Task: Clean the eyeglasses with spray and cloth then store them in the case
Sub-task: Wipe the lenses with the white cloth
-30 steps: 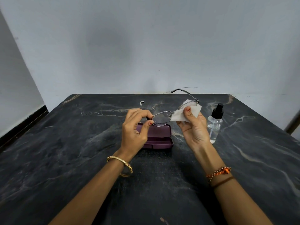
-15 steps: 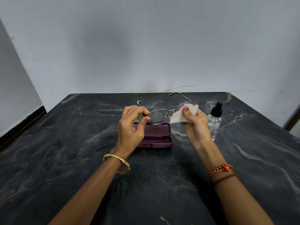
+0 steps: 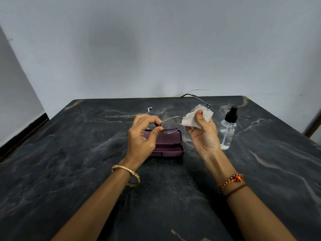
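Thin metal-framed eyeglasses [image 3: 171, 125] are held up above the table with their temple arms unfolded toward the wall. My left hand [image 3: 143, 136] pinches the frame at the left lens edge between thumb and forefinger. My right hand [image 3: 204, 134] pinches a white cloth [image 3: 192, 118] around the right lens, which the cloth hides. Below the glasses lies a closed purple case [image 3: 171, 145] on the table. A clear spray bottle [image 3: 228, 129] with a black nozzle stands upright just right of my right hand.
The dark marbled table [image 3: 69, 171] reaches back to a grey wall. A small white scrap [image 3: 149, 109] lies on the table behind my left hand. The table's right edge drops off near a dark post [image 3: 312, 126].
Both hands and the glasses shifted slightly, the right thumb rubbing the cloth over the right lens. The case and bottle have not moved.
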Available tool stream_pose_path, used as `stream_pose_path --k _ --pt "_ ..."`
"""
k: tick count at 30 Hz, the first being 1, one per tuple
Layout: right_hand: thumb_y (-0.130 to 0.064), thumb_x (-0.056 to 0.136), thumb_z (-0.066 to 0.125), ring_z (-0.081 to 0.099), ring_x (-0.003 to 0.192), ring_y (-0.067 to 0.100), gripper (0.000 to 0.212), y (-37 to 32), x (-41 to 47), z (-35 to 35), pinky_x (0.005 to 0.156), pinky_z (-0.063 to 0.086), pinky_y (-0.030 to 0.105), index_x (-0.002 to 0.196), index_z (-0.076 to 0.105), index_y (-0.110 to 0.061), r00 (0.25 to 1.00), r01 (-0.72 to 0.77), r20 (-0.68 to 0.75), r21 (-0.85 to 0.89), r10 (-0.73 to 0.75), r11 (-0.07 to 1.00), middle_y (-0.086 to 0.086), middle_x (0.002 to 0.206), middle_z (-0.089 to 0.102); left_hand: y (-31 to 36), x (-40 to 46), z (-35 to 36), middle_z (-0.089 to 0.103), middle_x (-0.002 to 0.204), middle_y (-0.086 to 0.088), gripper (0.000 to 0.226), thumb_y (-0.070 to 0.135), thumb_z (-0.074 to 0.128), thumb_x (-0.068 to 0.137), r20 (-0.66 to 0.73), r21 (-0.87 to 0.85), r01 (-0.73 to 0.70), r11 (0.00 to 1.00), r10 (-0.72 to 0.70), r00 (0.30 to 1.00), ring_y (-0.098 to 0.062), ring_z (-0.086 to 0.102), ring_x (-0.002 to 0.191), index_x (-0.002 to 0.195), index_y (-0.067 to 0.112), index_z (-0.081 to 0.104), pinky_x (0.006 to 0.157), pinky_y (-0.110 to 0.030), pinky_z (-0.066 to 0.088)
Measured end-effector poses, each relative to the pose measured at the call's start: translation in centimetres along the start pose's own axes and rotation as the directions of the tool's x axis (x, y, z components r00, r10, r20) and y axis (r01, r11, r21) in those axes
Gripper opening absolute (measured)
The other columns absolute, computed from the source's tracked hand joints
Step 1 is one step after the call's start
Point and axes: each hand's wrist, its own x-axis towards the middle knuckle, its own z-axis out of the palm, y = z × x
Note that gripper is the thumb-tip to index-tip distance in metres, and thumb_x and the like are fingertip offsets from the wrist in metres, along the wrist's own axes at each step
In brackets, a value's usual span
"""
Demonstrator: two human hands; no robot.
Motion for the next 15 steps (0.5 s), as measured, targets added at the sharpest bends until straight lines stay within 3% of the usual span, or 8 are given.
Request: stream_pose_path --k 4,8,11,13,15 --pt "-0.045 0.024 0.09 0.067 0.068 0.003 0.061 -0.3 0.4 -0.5 0.064 0.056 0.018 0.073 0.068 -0.016 0.997 0.064 0.049 -0.203 -0.055 0.977 -0.007 0.065 0.072 -0.1 0.2 -0.4 0.056 0.084 0.005 0.013 0.003 0.059 0.076 -0.047 -0.009 0.04 0.999 -0.041 0.998 -0.007 0.049 0.088 0.085 0.012 0.06 0.074 -0.009 0.04" --pt "-0.048 0.03 0.087 0.067 0.067 0.001 0.043 -0.9 0.3 -0.7 0.064 0.054 0.014 0.061 0.074 -0.021 0.992 0.115 0.087 -0.324 -0.092 0.939 -0.009 0.063 0.072 -0.1 0.7 -0.8 0.053 0.085 0.015 0.014 0.004 0.058 0.077 -0.046 0.004 0.019 1.0 -0.019 0.999 0.006 0.046 0.09 0.085 0.015 0.058 0.08 -0.011 0.039" --pt "-0.025 0.041 0.082 0.066 0.066 0.004 0.029 -1.0 0.3 -0.5 0.061 0.056 0.017 0.066 0.069 -0.015 0.999 0.051 0.001 -0.252 -0.052 0.966 -0.008 0.06 0.07 0.0 0.7 -0.8 0.053 0.085 0.015 0.01 0.004 0.059 0.077 -0.017 0.012 0.005 1.0 -0.005 1.0 -0.005 0.048 0.088 0.085 0.009 0.061 0.082 -0.021 0.042" --pt "-0.011 0.061 0.071 0.065 0.07 0.009 0.017 -0.8 0.3 -0.3 0.06 0.057 0.02 0.075 0.062 -0.012 0.998 -0.017 -0.068 -0.147 0.007 0.989 -0.008 0.06 0.069 -0.1 0.7 -1.0 0.053 0.085 0.017 0.008 0.006 0.059 0.077 -0.016 0.001 0.013 1.0 -0.013 1.0 -0.005 0.048 0.089 0.085 0.009 0.061 0.082 -0.023 0.043" --pt "-0.012 0.074 0.061 0.067 0.065 0.009 0.006 -0.6 0.2 -0.1 0.055 0.055 0.019 0.078 0.058 -0.013 0.991 -0.075 -0.108 -0.019 0.073 0.997 -0.006 0.06 0.069 -0.1 0.7 -1.0 0.054 0.084 0.014 0.008 0.012 0.058 0.078 -0.012 0.003 -0.002 1.0 0.002 1.0 -0.004 0.048 0.088 0.082 0.006 0.062 0.081 -0.02 0.043"
